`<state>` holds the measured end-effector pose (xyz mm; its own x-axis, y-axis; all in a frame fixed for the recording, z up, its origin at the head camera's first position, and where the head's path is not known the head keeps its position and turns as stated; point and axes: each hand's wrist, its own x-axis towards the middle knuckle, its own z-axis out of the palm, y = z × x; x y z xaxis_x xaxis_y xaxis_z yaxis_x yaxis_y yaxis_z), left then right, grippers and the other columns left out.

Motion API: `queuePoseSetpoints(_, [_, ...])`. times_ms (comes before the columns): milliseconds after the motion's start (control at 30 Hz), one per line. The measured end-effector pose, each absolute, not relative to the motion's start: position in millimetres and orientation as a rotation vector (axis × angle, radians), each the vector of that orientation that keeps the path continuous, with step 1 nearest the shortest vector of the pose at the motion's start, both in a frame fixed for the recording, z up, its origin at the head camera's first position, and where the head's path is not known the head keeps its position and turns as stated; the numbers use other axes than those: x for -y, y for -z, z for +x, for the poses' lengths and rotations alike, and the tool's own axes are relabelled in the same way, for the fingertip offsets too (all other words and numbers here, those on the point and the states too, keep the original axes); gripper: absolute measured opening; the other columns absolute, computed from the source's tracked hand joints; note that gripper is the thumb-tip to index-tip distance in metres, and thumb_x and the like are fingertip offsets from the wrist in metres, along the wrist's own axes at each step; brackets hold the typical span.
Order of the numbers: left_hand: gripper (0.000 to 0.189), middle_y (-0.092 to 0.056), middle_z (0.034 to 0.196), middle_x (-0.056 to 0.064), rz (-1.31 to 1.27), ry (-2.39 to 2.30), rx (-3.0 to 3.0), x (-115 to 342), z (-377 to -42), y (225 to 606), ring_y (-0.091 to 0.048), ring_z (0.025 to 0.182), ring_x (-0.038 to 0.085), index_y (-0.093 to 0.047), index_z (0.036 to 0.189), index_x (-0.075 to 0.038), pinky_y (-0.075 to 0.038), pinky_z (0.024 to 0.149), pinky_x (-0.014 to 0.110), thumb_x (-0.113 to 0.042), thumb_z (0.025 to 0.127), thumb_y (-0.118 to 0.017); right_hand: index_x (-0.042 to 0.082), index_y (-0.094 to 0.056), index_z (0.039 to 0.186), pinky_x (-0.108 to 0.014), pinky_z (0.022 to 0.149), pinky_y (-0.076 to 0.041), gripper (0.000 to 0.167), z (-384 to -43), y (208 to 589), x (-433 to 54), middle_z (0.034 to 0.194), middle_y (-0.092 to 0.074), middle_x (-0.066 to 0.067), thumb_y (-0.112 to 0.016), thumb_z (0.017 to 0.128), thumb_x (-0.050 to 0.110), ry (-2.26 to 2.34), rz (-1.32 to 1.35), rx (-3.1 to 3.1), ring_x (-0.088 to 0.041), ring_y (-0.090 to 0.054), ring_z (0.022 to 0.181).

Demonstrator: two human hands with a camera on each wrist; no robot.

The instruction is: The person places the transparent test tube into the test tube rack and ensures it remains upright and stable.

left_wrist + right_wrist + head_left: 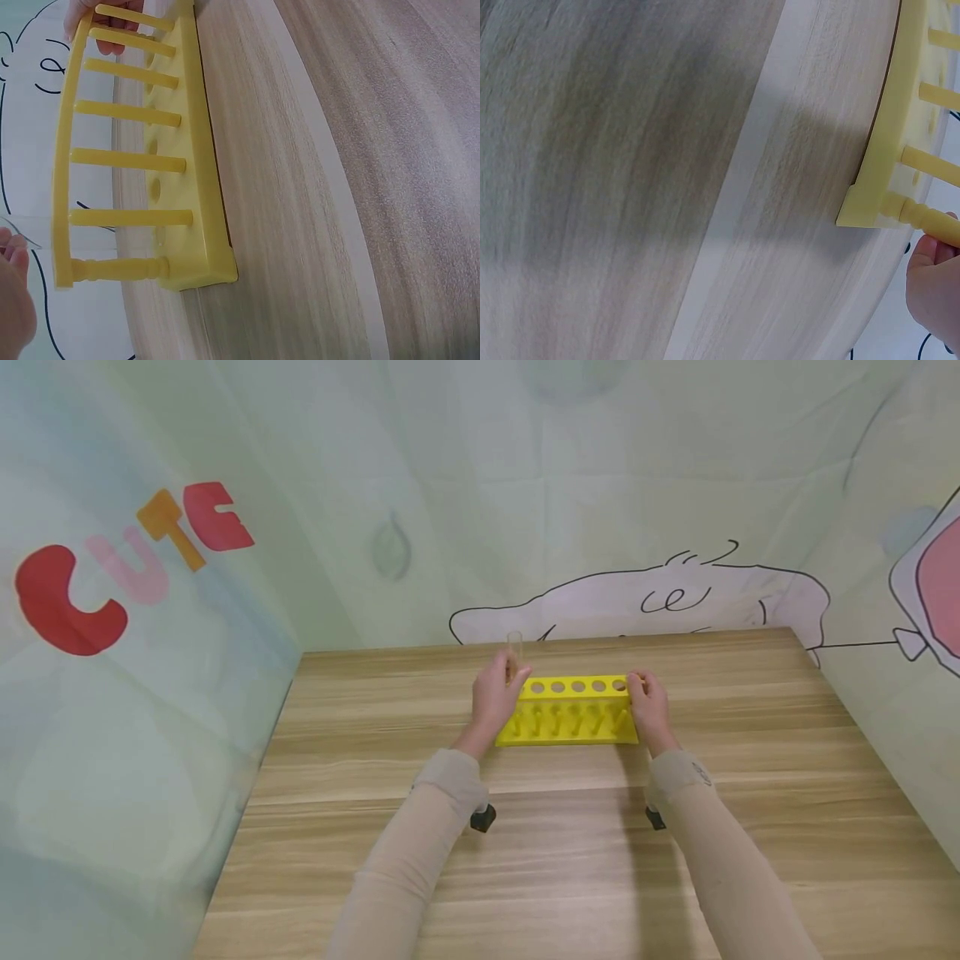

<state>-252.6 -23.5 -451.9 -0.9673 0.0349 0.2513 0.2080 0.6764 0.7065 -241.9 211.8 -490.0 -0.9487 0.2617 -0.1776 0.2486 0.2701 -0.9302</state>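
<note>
A yellow test tube rack (567,735) stands on the table, with a row of round holes along its top bar and upright pegs below. At its left end my left hand (495,695) pinches a clear test tube (514,642), whose upper end shows above the fingers. The left wrist view shows the faint tube (101,236) running past the top bar toward the base, beside the end post. My right hand (651,708) grips the rack's right end. In the right wrist view that hand (934,292) has its fingers at the turned end post (922,215).
The wood-grain table (375,860) reaches back to a printed cloth backdrop (480,510) with colored letters and line drawings. Dark wrist devices (483,818) sit under both sleeves.
</note>
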Motion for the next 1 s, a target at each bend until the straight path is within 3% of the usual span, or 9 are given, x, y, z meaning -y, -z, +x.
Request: queuePoseSetpoints(1000, [0.022,-0.049,0.077,0.001,-0.173,1.148,2.681,21.9,-252.7,456.7,-0.044,0.07,0.014,-0.042,0.084,-0.013,-0.039,0.059,0.019,-0.03,0.086,-0.056,0.009,-0.043,0.117,-0.023,0.073,-0.038,0.04,-241.3,490.2,-211.9,0.106,-0.049,-0.006,-0.029,0.094,0.039,-1.837,-0.509,2.477,-0.016,-0.04,0.086])
